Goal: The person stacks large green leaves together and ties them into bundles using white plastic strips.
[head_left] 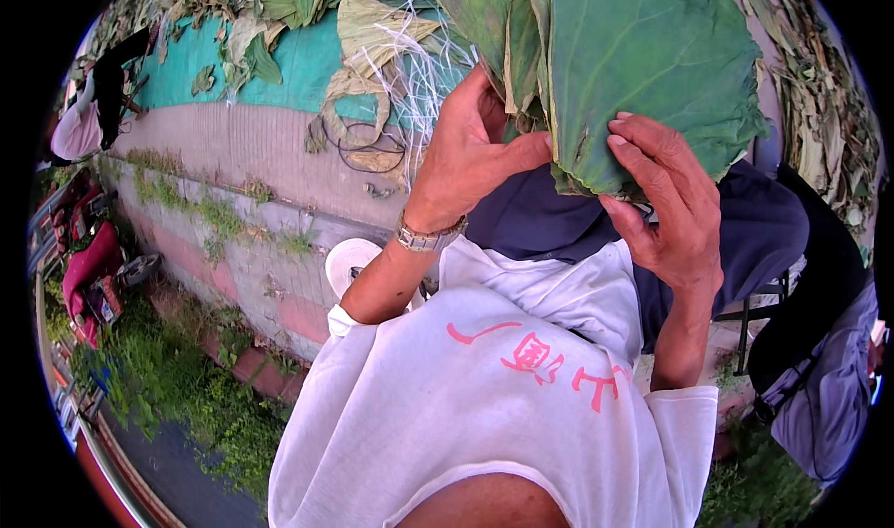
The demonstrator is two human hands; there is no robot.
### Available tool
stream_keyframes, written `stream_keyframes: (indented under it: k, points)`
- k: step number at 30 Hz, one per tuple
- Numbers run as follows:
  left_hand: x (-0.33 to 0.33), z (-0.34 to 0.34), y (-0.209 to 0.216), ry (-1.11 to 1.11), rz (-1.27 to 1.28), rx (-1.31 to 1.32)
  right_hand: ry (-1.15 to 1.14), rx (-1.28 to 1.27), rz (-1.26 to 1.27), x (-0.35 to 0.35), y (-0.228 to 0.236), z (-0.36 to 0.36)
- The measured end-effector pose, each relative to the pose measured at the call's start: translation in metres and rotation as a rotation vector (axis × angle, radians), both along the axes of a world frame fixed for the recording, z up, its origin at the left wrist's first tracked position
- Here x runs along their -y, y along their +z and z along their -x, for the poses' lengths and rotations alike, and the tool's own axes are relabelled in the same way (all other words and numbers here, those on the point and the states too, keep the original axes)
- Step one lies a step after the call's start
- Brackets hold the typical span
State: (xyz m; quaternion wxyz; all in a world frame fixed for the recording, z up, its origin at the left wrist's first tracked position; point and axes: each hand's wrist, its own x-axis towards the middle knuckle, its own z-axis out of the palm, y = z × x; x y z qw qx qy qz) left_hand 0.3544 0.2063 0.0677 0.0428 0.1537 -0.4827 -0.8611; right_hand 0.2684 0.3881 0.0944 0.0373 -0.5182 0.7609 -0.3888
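A bundle of large, folded green lotus leaves (652,53) is held up in front of my chest, over my dark-clothed lap. My left hand (470,146) grips the bundle's lower left edge, its thumb pressed on the edge and its other fingers partly hidden behind the leaves. On the lower right, my right hand (675,197) has its fingers on the front face of the outer leaf and its thumb by the gathered bottom. More brownish, wilted leaf folds (521,53) show on the bundle's left side.
Beyond my left hand, white plastic strips (414,81) and dry leaves (368,30) lie on a green tarp (196,67). A dark wire loop (368,146) is on the pavement. Dried leaves (829,109) are heaped at right, near a person's grey clothing (829,398). A red scooter (93,267) stands far left.
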Motion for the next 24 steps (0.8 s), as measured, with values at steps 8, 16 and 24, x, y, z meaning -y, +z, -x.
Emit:
stream_keyframes:
  k: [8,16,24]
  points:
    - [0.000,0.001,0.006,-0.008,0.004,0.034,-0.073,-0.170,0.073,0.003,-0.004,-0.001]
    - [-0.001,0.001,0.005,-0.013,-0.034,0.038,-0.239,-0.146,0.199,0.004,-0.004,0.001]
    - [0.000,0.002,0.001,-0.017,0.076,-0.066,-0.645,0.095,0.106,0.002,0.005,-0.008]
